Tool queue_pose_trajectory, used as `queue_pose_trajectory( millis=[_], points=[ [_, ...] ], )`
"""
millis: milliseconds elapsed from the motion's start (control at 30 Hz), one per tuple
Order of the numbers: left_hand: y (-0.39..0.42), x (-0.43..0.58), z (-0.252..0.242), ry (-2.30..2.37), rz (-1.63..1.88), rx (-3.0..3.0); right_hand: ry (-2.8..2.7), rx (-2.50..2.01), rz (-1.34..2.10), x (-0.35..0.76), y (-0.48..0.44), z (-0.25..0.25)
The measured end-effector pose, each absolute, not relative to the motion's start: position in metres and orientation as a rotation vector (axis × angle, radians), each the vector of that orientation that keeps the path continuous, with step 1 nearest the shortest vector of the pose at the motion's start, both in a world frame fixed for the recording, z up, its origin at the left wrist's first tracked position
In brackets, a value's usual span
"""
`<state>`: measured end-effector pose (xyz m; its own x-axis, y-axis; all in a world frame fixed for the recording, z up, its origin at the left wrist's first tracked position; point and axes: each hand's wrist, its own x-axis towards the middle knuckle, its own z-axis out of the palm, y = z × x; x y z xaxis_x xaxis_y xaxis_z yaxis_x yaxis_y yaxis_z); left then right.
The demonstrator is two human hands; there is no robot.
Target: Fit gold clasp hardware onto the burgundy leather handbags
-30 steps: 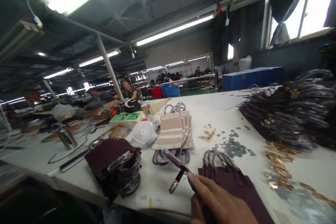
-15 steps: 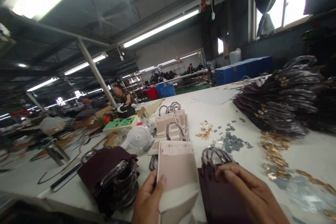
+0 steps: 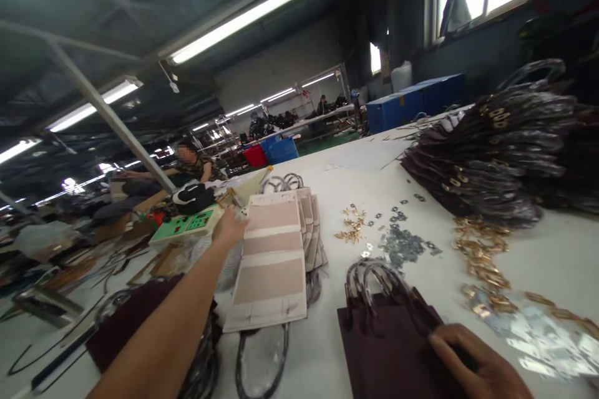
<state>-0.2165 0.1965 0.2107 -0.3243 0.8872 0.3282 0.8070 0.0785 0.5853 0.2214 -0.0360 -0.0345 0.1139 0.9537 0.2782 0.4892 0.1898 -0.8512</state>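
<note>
Pale bag (image 3: 269,268) lies unfolded over a stack of like bags (image 3: 309,218) on a wht. table (image 3: 313,349), handle (image 3: 240,361) toward 6 o'clock, worker's L hand (image 3: 230,227) at its 10 o'clock edge, grip impossible to tell. R hand (image 3: 480,358) curls by dark bags (image 3: 384,349) at 4 o'clock, pinch or mere touch unclear, w/ gold clips (image 3: 352,225) at 2 & gray plates (image 3: 400,246) at 3. Farther out: dark heap (image 3: 496,156), 2 o'clock; green-faced box (image 3: 187,225), 10; co-worker (image 3: 193,165) in camo, 11.
</note>
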Motion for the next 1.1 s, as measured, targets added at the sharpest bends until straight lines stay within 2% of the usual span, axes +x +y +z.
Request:
queue_pose_trajectory(
  millis=[200, 333, 467, 533, 600, 733, 900, 1000, 1100],
  points=[
    [0.226, -0.199, 0.124, 2.188, 0.505, 2.004, -1.333, -1.453, 0.546, 0.218, -0.032, -0.037],
    [0.228, -0.191, 0.115, 2.104, 0.330, 2.074, -1.280, -1.450, 0.588, 0.219, -0.031, -0.041],
    [0.178, -0.151, 0.151, 2.110, 0.516, 2.208, -1.265, -1.407, 0.630, 0.222, -0.032, -0.037],
    [0.118, -0.114, 0.165, 1.882, 0.806, 2.342, -1.264, -1.387, 0.636, 0.224, -0.032, -0.034],
    [0.048, -0.073, 0.162, 1.712, 0.899, 2.273, -1.269, -1.371, 0.633, 0.224, -0.033, -0.032],
    [-0.050, -0.021, 0.094, 1.492, 0.868, 2.027, -1.273, -1.366, 0.610, 0.221, -0.036, -0.029],
    [-0.045, -0.013, -0.007, 1.670, 0.958, 1.988, -1.345, -1.441, 0.417, 0.254, -0.033, -0.031],
    [-0.029, -0.013, -0.023, 1.714, 0.957, 2.035, -1.483, -1.632, 0.174, 0.304, -0.026, -0.032],
    [-0.023, -0.010, -0.016, 1.759, 0.894, 2.094, -1.621, -1.902, 0.115, 0.347, -0.017, -0.030]
  ],
)
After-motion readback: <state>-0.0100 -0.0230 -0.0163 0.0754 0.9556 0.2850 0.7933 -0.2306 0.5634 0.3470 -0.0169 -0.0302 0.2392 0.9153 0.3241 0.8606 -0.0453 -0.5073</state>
